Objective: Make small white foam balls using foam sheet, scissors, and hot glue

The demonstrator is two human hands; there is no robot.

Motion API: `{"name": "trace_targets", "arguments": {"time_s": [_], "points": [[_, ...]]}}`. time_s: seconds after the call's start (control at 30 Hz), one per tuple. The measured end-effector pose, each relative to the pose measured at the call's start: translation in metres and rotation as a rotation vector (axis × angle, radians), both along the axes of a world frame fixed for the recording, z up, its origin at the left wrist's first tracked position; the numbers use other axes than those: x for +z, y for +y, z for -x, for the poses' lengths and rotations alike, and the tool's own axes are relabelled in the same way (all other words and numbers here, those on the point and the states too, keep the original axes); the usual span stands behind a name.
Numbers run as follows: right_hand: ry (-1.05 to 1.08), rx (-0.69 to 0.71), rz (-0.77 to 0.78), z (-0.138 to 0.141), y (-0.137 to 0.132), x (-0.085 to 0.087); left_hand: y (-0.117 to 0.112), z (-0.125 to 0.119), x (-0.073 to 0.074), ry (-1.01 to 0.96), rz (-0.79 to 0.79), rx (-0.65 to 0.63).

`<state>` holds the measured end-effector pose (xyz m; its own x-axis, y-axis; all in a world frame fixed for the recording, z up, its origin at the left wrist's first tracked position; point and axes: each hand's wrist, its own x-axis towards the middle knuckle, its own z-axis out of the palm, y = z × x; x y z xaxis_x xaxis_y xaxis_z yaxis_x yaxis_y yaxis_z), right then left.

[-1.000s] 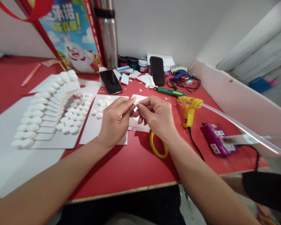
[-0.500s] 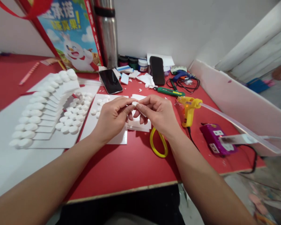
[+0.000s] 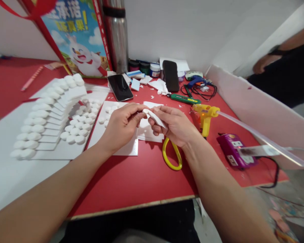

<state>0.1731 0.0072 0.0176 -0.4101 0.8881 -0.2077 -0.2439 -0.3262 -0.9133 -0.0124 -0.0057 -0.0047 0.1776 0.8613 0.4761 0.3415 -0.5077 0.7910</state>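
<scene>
Between my hands is a thin white strip (image 3: 157, 119) with a small white disc (image 3: 146, 111) at its left end. My left hand (image 3: 123, 126) pinches that disc end between thumb and fingertips. My right hand (image 3: 176, 123) grips the strip's other end, fingers curled beneath it. Below them lie white cards (image 3: 149, 135), partly covered by my hands. A white board (image 3: 126, 146) with several loose discs (image 3: 108, 109) lies under my left hand. Farther left, white strips tipped with paired discs (image 3: 38, 129) lie in an overlapping row, beside a cluster of loose white discs (image 3: 78, 130).
A yellow glue gun (image 3: 205, 118) holding a long clear stick (image 3: 263, 137) stands right, near a purple box (image 3: 234, 152) and a yellow loop (image 3: 164, 155). Behind are phones (image 3: 120, 87), a green tool (image 3: 183, 99), a steel bottle (image 3: 119, 44) and a bag (image 3: 78, 37). Another person's arm (image 3: 291, 44) shows right.
My right hand has shifted slightly right and turned, so more of the white strip shows. My left hand stays almost still. The other person has come farther into view at right.
</scene>
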Motion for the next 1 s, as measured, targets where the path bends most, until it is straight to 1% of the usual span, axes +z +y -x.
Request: {"name": "trace_targets", "arguments": {"time_s": [0.27, 0.37, 0.47, 0.6, 0.77, 0.9, 1.0], "points": [[-0.008, 0.031, -0.015, -0.002, 0.002, 0.001, -0.001, 0.000, 0.002, -0.028, 0.067, 0.016], [-0.049, 0.013, -0.063, -0.001, 0.003, 0.000, -0.002, -0.001, 0.003, -0.062, 0.097, 0.015], [-0.153, -0.052, -0.193, 0.002, 0.002, -0.001, -0.002, -0.004, 0.004, -0.132, 0.153, 0.017], [-0.365, -0.149, -0.416, 0.004, 0.000, -0.002, -0.001, -0.006, 0.005, -0.236, 0.239, 0.016], [-0.647, -0.233, -0.675, 0.004, -0.002, -0.009, -0.002, -0.009, 0.006, -0.301, 0.290, 0.019], [-0.763, -0.317, -0.771, 0.009, -0.006, -0.010, -0.005, -0.013, 0.006, -0.297, 0.261, 0.055], [-0.754, -0.339, -0.786, 0.014, -0.010, -0.010, -0.007, -0.014, 0.004, -0.207, 0.141, 0.114]]}}
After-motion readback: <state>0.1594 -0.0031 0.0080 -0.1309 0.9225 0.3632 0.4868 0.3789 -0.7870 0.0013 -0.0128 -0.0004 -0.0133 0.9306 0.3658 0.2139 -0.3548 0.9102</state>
